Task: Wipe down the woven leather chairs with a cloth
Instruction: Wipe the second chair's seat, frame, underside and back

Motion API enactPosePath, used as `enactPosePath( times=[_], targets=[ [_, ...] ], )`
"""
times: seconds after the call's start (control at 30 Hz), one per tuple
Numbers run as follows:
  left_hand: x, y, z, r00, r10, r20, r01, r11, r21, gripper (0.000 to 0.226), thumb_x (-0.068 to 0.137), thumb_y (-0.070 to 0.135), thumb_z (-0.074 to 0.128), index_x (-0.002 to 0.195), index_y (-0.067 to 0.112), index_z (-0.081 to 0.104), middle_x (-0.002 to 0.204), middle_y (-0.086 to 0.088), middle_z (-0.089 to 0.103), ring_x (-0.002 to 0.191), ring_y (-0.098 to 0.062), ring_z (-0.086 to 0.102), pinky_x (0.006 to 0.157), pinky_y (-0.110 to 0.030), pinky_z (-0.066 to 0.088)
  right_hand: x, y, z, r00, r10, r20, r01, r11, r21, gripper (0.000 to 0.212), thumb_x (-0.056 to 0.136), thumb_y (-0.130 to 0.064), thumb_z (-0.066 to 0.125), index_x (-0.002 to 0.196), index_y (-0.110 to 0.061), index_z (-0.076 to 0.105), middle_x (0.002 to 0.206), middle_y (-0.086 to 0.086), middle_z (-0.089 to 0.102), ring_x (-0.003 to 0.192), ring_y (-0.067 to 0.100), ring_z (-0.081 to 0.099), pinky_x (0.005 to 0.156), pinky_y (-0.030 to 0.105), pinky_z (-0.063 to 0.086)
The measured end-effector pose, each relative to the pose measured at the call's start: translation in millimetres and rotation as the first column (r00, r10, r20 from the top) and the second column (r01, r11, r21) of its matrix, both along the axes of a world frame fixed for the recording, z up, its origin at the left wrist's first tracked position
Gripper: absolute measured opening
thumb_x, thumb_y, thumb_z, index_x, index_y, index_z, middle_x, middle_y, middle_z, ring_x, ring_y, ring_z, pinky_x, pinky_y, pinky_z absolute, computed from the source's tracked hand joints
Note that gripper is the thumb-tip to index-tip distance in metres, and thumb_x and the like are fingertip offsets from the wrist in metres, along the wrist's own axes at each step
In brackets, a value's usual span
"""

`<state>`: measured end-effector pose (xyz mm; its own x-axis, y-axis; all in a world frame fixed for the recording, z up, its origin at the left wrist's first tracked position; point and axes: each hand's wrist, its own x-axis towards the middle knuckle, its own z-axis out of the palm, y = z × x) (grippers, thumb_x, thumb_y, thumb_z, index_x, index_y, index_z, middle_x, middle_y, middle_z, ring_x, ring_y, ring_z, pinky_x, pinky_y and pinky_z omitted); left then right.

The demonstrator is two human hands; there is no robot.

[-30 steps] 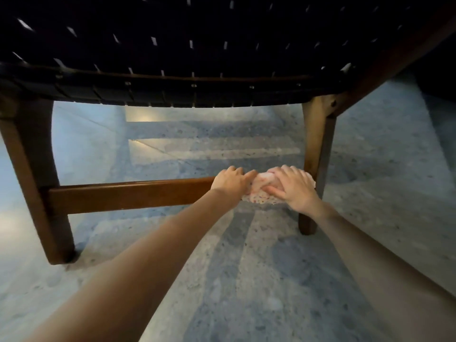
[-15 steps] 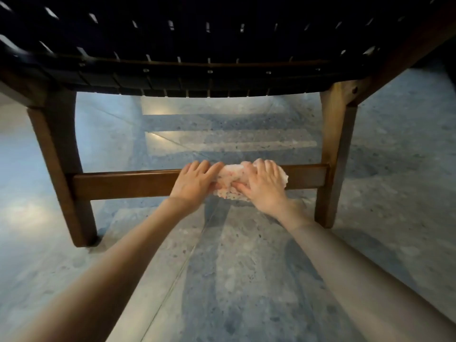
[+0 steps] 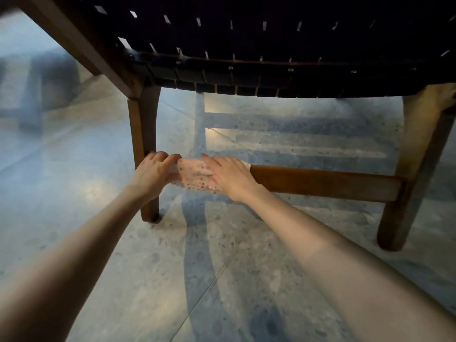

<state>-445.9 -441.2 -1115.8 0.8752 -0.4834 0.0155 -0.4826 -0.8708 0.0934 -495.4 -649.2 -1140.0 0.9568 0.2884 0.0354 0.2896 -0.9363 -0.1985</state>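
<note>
A chair with a dark woven leather seat (image 3: 271,40) and a brown wooden frame fills the upper view. A low wooden crossbar (image 3: 325,182) joins its two front legs. A white cloth with small red dots (image 3: 195,175) is wrapped over the left end of this crossbar, next to the left leg (image 3: 143,134). My left hand (image 3: 153,174) grips the cloth's left end, fingers curled over the bar. My right hand (image 3: 229,174) presses on the cloth's right part, fingers over the top of the bar.
The right front leg (image 3: 414,169) stands at the right. The floor (image 3: 222,267) is pale speckled stone with tile seams and striped shadows. A blurred dark shape (image 3: 37,82) sits on the floor at far left.
Both hands and the cloth have slid left along the crossbar, from its right end by the right leg to its left end by the left leg.
</note>
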Motion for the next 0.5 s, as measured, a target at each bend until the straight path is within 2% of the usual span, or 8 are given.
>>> enactPosePath(
  times=[0.1,0.17,0.2,0.23,0.3,0.4,0.47,0.5],
  targets=[
    [-2.0,-10.0,4.1,0.999,0.014,-0.048,-0.019,0.995,-0.103,0.038,0.089,0.028,0.066,0.125,0.016,0.061,0.120,-0.010,0.063,0.105,-0.032,0.058,0.091,-0.044,0.049,-8.3,-5.3,1.0,0.999,-0.035,0.033,0.029,0.983,0.183,0.060,0.093,0.000,0.051,0.149,-0.013,0.032,0.147,0.009,0.044,0.131,0.028,0.042,0.110,0.032,0.026],
    [-4.2,-16.5,6.7,1.000,-0.014,-0.024,0.009,0.984,-0.179,0.034,0.089,0.030,0.067,0.120,0.019,0.067,0.115,-0.003,0.068,0.096,-0.026,0.065,0.096,-0.045,0.049,-19.1,-12.0,9.0,0.992,-0.124,0.033,0.104,0.928,0.359,0.049,0.094,0.001,0.046,0.140,-0.014,0.048,0.143,0.007,0.051,0.131,0.025,0.046,0.110,0.029,0.030],
    [-6.9,-20.9,7.8,0.999,-0.031,0.006,0.032,0.976,-0.217,0.031,0.088,0.031,0.067,0.117,0.019,0.069,0.110,-0.001,0.071,0.090,-0.023,0.067,0.091,-0.043,0.052,-25.6,-17.8,12.9,0.987,-0.161,0.019,0.137,0.891,0.433,0.045,0.095,-0.001,0.047,0.136,-0.017,0.054,0.138,0.005,0.055,0.127,0.023,0.051,0.108,0.031,0.036],
    [-11.6,-27.2,10.7,0.998,-0.049,0.040,0.057,0.968,-0.242,0.028,0.089,0.031,0.066,0.114,0.019,0.071,0.104,-0.001,0.073,0.083,-0.019,0.067,0.078,-0.037,0.056,-32.7,-24.7,16.7,0.982,-0.190,0.016,0.159,0.864,0.477,0.042,0.094,-0.003,0.049,0.132,-0.020,0.059,0.132,0.004,0.061,0.121,0.023,0.056,0.102,0.035,0.043],
    [-24.4,-45.0,18.2,0.996,-0.072,0.058,0.086,0.954,-0.286,0.024,0.090,0.033,0.063,0.107,0.020,0.074,0.091,0.000,0.074,0.069,-0.012,0.064,0.056,-0.023,0.051,-48.7,-40.7,21.0,0.964,-0.261,0.050,0.201,0.839,0.505,0.037,0.093,-0.007,0.053,0.123,-0.022,0.066,0.119,0.003,0.069,0.110,0.023,0.062,0.091,0.033,0.049],
    [-43.9,-83.0,29.0,0.999,-0.006,-0.052,-0.018,0.900,-0.436,0.023,0.092,0.039,0.061,0.093,0.021,0.076,0.081,0.003,0.071,0.065,-0.011,0.064,0.056,-0.031,0.054,-72.6,-69.7,21.7,0.865,-0.470,0.176,0.331,0.798,0.504,0.026,0.089,-0.013,0.061,0.108,-0.024,0.074,0.104,-0.002,0.063,0.103,0.018,0.050,0.084,0.022,0.037],
    [-54.9,-111.6,31.5,0.988,-0.010,-0.157,-0.074,0.850,-0.522,0.029,0.092,0.038,0.062,0.073,0.019,0.073,0.068,0.000,0.067,0.063,-0.014,0.063,0.059,-0.038,0.052,-90.1,-87.9,23.2,0.796,-0.596,0.100,0.445,0.691,0.570,0.020,0.086,-0.018,0.068,0.103,-0.024,0.076,0.094,-0.003,0.051,0.092,0.012,0.045,0.078,0.016,0.034],
    [-60.9,-125.5,31.0,0.970,-0.031,-0.242,-0.116,0.815,-0.568,0.029,0.092,0.037,0.063,0.072,0.018,0.074,0.065,0.001,0.068,0.062,-0.012,0.064,0.062,-0.038,0.053,-98.1,-94.4,23.1,0.776,-0.630,0.031,0.483,0.625,0.614,0.018,0.086,-0.019,0.069,0.102,-0.023,0.076,0.089,-0.004,0.053,0.084,0.009,0.049,0.072,0.012,0.034]
  ],
)
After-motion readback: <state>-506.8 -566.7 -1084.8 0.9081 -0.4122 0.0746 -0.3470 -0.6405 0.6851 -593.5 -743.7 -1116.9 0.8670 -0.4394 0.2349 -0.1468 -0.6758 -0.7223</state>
